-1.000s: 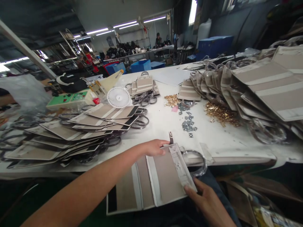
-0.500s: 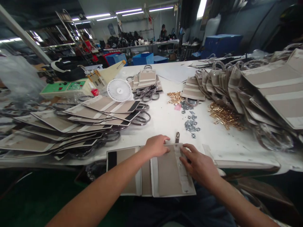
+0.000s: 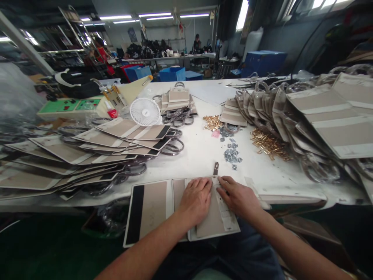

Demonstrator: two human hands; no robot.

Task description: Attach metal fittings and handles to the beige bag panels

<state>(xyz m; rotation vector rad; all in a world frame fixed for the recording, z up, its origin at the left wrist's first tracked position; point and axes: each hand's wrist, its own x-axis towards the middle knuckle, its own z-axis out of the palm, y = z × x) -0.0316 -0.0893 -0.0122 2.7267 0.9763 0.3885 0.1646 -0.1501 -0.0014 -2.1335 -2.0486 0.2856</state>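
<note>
Overhanging table edge (image 3: 291, 197), beige panel (image 3: 155, 206)

On my left I see a fan (image 3: 145, 111) near a red bottle (image 3: 112, 113); beyond, blue bins (image 3: 176, 75) and a person (image 3: 197, 45).

Under the fingers (image 3: 201, 184), the unfolded bag panel (image 3: 157, 206) looks like matt beige cloth with a pale, papery strip (image 3: 227, 217). Just beyond them, the strap tab (image 3: 216, 168) bears shiny metal. Farther out, glossy gold-toned metal pins (image 3: 268, 144) and duller grey metal plates (image 3: 232, 154) dot the smooth white surface (image 3: 196, 153); left of the fingers, the fan (image 3: 145, 112) is white plastic.
</note>
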